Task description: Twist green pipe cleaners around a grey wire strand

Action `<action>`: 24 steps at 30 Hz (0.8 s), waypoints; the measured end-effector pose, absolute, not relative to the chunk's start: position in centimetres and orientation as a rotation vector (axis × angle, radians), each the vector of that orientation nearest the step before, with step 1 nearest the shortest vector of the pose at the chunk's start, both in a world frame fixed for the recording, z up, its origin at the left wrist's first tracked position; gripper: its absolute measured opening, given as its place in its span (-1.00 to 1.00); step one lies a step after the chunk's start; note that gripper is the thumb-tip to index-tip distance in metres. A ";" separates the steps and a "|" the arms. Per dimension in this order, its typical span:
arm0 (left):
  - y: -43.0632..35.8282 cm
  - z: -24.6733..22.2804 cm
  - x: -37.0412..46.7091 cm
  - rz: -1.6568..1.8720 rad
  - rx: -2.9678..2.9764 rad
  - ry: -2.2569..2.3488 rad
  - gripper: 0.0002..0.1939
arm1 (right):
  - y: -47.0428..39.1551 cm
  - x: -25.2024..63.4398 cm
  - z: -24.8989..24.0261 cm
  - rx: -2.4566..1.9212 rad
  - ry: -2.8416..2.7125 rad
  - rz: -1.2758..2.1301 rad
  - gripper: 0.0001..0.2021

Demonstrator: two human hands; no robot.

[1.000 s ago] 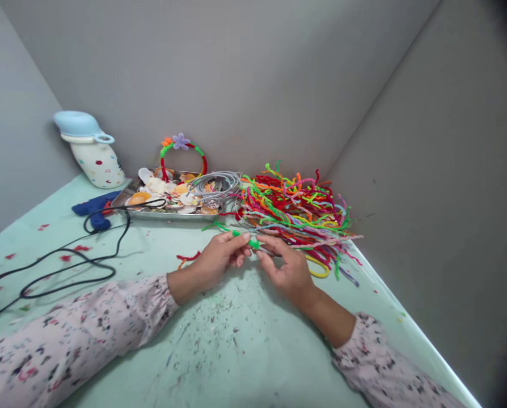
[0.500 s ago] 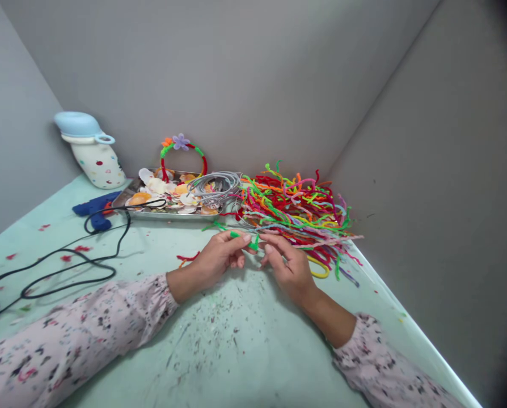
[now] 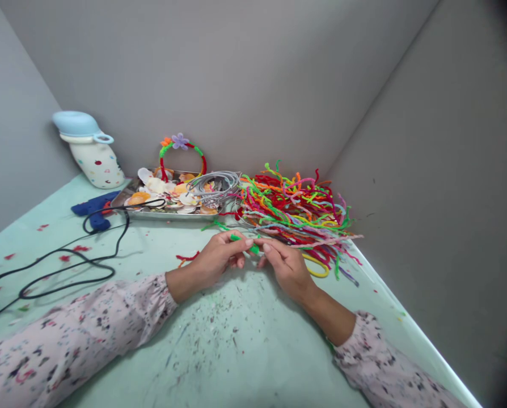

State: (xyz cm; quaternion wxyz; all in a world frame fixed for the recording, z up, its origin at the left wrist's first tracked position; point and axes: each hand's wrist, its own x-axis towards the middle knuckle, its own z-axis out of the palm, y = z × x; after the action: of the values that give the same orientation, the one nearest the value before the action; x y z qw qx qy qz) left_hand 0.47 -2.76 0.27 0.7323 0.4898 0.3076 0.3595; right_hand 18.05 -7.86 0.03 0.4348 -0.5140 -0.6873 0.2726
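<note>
My left hand (image 3: 217, 254) is closed, thumb and index finger pinching a short green pipe cleaner (image 3: 235, 238). A piece of the green shows past the thumb tip, between the two hands. From the right, my right hand (image 3: 288, 271) pinches at that same green piece, thumb against index finger. Something thin and pale shows beside the right thumb tip, too small to make out. Both hands hover just above the table, fingertips almost together. Behind them lies a heap of colourful pipe cleaners (image 3: 296, 209).
A metal tray (image 3: 177, 216) of seashells (image 3: 155, 184) holds a coil of grey wire (image 3: 215, 186) and a pipe-cleaner hoop with flowers (image 3: 180, 141). Left of it are a blue glue gun (image 3: 94, 207), its black cord (image 3: 66, 251) and a white bottle (image 3: 96, 161). Scraps dot the table (image 3: 236, 368).
The right fingers have come in against the green pipe cleaner, which now lies flatter between the fingertips. A green tip that stuck up has gone down. The left hand has hardly moved.
</note>
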 end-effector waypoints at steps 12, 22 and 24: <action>-2.6 0.0 0.5 0.758 1.108 0.674 -0.76 | -8.0 17.7 0.0 -1.266 -1.609 0.595 -0.77; -2.6 0.1 0.6 0.712 1.088 0.669 -0.76 | -8.0 17.5 0.5 -1.278 -1.581 0.558 -0.79; -2.5 0.1 0.6 0.716 1.102 0.673 -0.76 | -8.0 17.5 0.5 -1.283 -1.585 0.543 -0.79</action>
State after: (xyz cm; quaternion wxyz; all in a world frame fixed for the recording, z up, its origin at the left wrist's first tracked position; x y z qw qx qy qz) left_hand 0.60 -2.55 0.07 0.7397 0.5024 0.3068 0.3262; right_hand 17.45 -8.02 0.46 0.4930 -0.5291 -0.6534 0.2237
